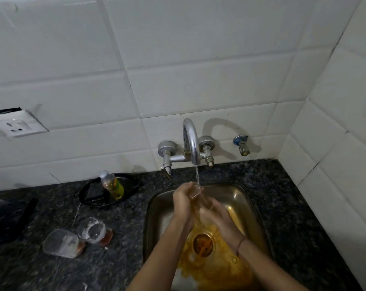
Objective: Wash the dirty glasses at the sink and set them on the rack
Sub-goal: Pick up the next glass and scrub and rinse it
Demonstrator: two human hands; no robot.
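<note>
- Together, left hand (183,204) and right hand (219,220) curled fingers round a glass (200,199) under the tap (191,141).
- Wet, it looked slippery, light and fragile; its sides seemed the safest hold.

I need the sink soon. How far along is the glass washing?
Done: nothing that shows; no rack or clean glass is in view. In hand: the left hand and right hand hold one glass under the running tap, above the sink. Left: a foamy glass and a smeared glass, both with brown dregs, wait on the counter; then all go to a rack.
</note>
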